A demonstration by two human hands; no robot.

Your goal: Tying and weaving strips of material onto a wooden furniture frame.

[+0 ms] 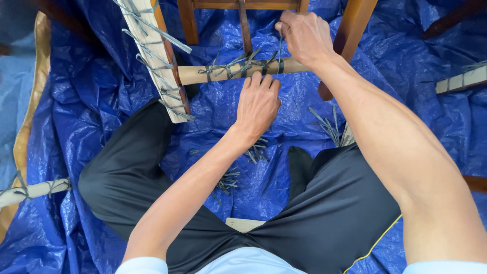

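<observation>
Grey binding strip (238, 65) already wraps several turns around the pale wooden rail (243, 71) lying over the blue tarp (416, 45), its loose end pinched tight in the right hand (304, 36) while the left hand (258, 104) rests half-open against the rail, the knot seemingly unfinished

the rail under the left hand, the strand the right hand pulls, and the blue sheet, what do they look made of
Rail: pale bare wood, matt, seemingly unvarnished, with faint grain. Strand: thin, flat and grey, likely cane or plastic strip; too fine to tell. Blue sheet: woven plastic tarp by its crinkles and sheen. Left hand rests at the rail; right hand pinches the strand.
</observation>
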